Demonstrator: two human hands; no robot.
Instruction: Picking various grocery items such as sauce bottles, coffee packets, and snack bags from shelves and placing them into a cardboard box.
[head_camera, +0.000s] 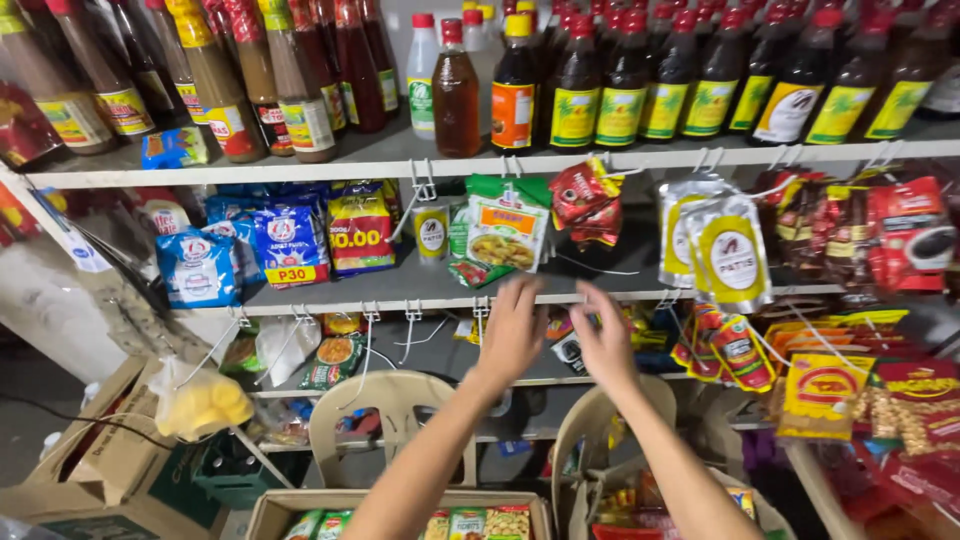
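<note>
Both hands are raised to the front edge of the middle shelf (330, 292) of a stocked shop rack. The left hand (512, 335) is seen from the back, fingers spread and unclenched, fingertips touching or just short of the shelf edge below a hanging strip of green sachets (505, 230); nothing is gripped. The right hand (605, 345) is held just beside it, fingers loosely curled; whether a small dark packet (568, 350) between the two hands is touched or pinched cannot be told.

The green sachets are hung from a wire hook at the front edge of the upper shelf (400, 160), near its middle. Red sachets (590, 205) are hung just to their right, and white-and-yellow pouches (725, 250) further right. Dark sauce bottles (620, 85) are stood in a row along the upper shelf. Blue-and-white bags (200, 265) are set at the left end of the middle shelf. A beige plastic chair (395, 405) is placed below the forearms, with a cardboard box (290, 505) of packets in front of it.
</note>
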